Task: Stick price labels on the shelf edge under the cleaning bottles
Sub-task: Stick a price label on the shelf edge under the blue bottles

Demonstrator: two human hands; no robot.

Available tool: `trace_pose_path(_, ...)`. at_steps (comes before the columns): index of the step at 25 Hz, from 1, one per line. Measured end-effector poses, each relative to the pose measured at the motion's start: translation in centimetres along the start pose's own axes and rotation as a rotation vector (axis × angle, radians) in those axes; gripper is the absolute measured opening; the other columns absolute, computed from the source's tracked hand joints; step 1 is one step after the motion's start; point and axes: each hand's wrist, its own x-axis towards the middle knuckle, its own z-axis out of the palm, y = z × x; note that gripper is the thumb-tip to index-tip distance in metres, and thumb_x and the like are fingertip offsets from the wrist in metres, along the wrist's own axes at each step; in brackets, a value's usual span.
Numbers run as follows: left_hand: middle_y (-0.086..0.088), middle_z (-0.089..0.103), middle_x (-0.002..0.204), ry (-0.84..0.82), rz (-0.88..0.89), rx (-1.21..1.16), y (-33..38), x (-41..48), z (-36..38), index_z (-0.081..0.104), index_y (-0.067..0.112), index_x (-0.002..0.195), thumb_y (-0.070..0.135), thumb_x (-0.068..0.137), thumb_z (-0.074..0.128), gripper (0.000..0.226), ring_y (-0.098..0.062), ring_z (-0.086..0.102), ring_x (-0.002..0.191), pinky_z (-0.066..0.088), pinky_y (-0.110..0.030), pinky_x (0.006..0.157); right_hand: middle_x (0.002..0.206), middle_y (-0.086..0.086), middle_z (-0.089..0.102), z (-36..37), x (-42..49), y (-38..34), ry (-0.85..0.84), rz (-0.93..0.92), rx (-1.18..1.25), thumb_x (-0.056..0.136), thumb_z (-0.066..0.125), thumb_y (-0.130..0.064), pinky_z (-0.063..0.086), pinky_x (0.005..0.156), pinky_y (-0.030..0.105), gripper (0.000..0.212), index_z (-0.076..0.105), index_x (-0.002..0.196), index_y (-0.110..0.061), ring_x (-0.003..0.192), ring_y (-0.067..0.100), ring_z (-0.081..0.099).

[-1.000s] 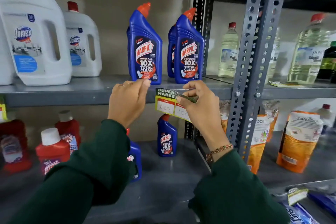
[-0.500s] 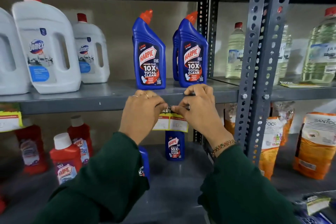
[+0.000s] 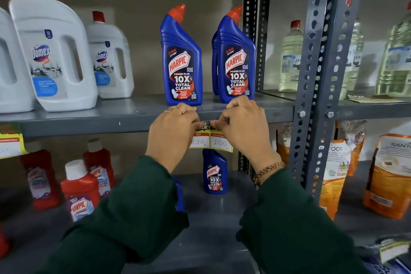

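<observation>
Two blue Harpic bottles (image 3: pixel 181 62) (image 3: pixel 236 62) stand on the grey shelf, right at its front edge (image 3: pixel 89 124). Below them a yellow price label (image 3: pixel 219 143) with white boxes reading 120 and 100 hangs against that edge. My left hand (image 3: pixel 171 131) holds the label's top left part, fingers curled over the shelf lip and thumb on the front. On the other side my right hand (image 3: pixel 244 131) pinches the top right part the same way. The label's upper strip is mostly hidden by my fingers.
White Domex jugs (image 3: pixel 53 51) stand at the left, and another yellow label (image 3: pixel 10 142) hangs on the edge far left. A perforated grey post (image 3: pixel 320 73) rises just to the right. Red bottles (image 3: pixel 80 191), a small Harpic (image 3: pixel 214 173) and orange pouches (image 3: pixel 391 173) fill the lower shelf.
The label was tilted and held mostly by my right hand; both hands have since brought it level onto the shelf edge and closed in on its top.
</observation>
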Motion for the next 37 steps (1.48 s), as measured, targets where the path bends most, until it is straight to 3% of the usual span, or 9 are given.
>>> trace_pose_path(5, -0.011, 0.069, 0.087, 0.021, -0.098, -0.031, 0.3, 0.9, -0.4, 0.058, 0.008, 0.083, 0.032, 0.087, 0.058, 0.024, -0.027, 0.061, 0.078, 0.052, -0.041, 0.06, 0.097, 0.011, 0.064, -0.1, 0.9, -0.3, 0.045, 0.039, 0.03, 0.081, 0.061, -0.041, 0.041, 0.082, 0.042, 0.029, 0.068, 0.084, -0.014, 0.095, 0.028, 0.055)
trace_pose_path(10, -0.012, 0.069, 0.086, 0.06, -0.113, -0.107, -0.2, 0.7, 0.5, 0.058, 0.008, 0.084, 0.029, 0.085, 0.062, 0.021, -0.027, 0.062, 0.08, 0.053, -0.043, 0.062, 0.093, 0.011, 0.065, 0.2, 0.9, -0.2, 0.096, 0.111, 0.068, 0.075, 0.067, -0.045, 0.042, 0.078, 0.039, 0.037, 0.064, 0.081, -0.008, 0.09, 0.027, 0.058)
trace_pose_path(13, -0.012, 0.071, 0.094, 0.051, -0.077, -0.155, -0.7, 1.1, 0.9, 0.061, 0.009, 0.1, 0.027, 0.086, 0.059, 0.023, -0.027, 0.062, 0.088, 0.052, -0.041, 0.073, 0.108, 0.011, 0.063, 0.2, 0.9, -0.3, 0.113, 0.084, 0.062, 0.074, 0.069, -0.042, 0.04, 0.092, 0.041, 0.044, 0.058, 0.102, -0.01, 0.104, 0.027, 0.056)
trace_pose_path(16, -0.013, 0.072, 0.098, 0.005, 0.055, -0.054, -1.3, 1.0, 1.7, 0.064, 0.007, 0.103, 0.027, 0.088, 0.047, 0.03, -0.028, 0.064, 0.094, 0.053, -0.046, 0.08, 0.122, 0.012, 0.062, 0.4, 1.1, -0.2, 0.026, 0.015, 0.146, 0.082, 0.064, -0.033, 0.035, 0.109, 0.046, 0.047, 0.052, 0.12, -0.009, 0.117, 0.027, 0.052)
trace_pose_path(19, -0.009, 0.073, 0.098, 0.041, 0.026, -0.058, -1.3, 0.7, 2.1, 0.065, 0.01, 0.1, 0.026, 0.093, 0.042, 0.029, -0.024, 0.065, 0.092, 0.051, -0.044, 0.08, 0.105, 0.012, 0.071, 1.3, 0.6, 0.1, 0.068, -0.039, 0.073, 0.086, 0.053, -0.045, 0.044, 0.1, 0.042, 0.042, 0.062, 0.106, -0.009, 0.102, 0.026, 0.061)
trace_pose_path(23, -0.009, 0.074, 0.094, 0.069, 0.017, 0.016, -0.8, 0.6, 2.0, 0.066, 0.009, 0.097, 0.029, 0.091, 0.04, 0.033, -0.025, 0.067, 0.087, 0.047, -0.038, 0.079, 0.093, 0.012, 0.074, 1.8, 0.6, 0.1, 0.154, -0.001, 0.098, 0.082, 0.056, -0.05, 0.05, 0.088, 0.041, 0.046, 0.066, 0.101, -0.01, 0.091, 0.026, 0.065)
trace_pose_path(27, -0.011, 0.075, 0.089, 0.057, 0.048, -0.017, -1.3, 0.8, 1.4, 0.067, 0.007, 0.097, 0.033, 0.088, 0.041, 0.038, -0.027, 0.068, 0.082, 0.052, -0.042, 0.076, 0.086, 0.011, 0.075, 1.4, 0.8, 0.4, 0.133, -0.004, 0.136, 0.084, 0.057, -0.042, 0.053, 0.08, 0.043, 0.034, 0.068, 0.093, -0.011, 0.084, 0.027, 0.065)
trace_pose_path(30, -0.012, 0.074, 0.083, 0.043, -0.017, -0.137, -1.4, 1.1, 0.9, 0.064, 0.008, 0.095, 0.036, 0.088, 0.047, 0.034, -0.027, 0.067, 0.076, 0.055, -0.043, 0.069, 0.091, 0.01, 0.074, 0.9, 0.8, 0.7, 0.094, -0.002, 0.155, 0.088, 0.054, -0.033, 0.053, 0.079, 0.042, 0.025, 0.068, 0.097, -0.013, 0.086, 0.026, 0.065)
trace_pose_path(37, -0.014, 0.071, 0.096, -0.023, 0.016, -0.181, -2.4, 0.4, 0.5, 0.06, 0.008, 0.107, 0.025, 0.086, 0.044, 0.032, -0.031, 0.063, 0.089, 0.053, -0.049, 0.076, 0.101, 0.014, 0.071, 0.9, 0.5, 1.1, 0.058, -0.076, 0.126, 0.092, 0.047, -0.014, 0.051, 0.084, 0.043, 0.021, 0.062, 0.105, -0.008, 0.095, 0.03, 0.061)
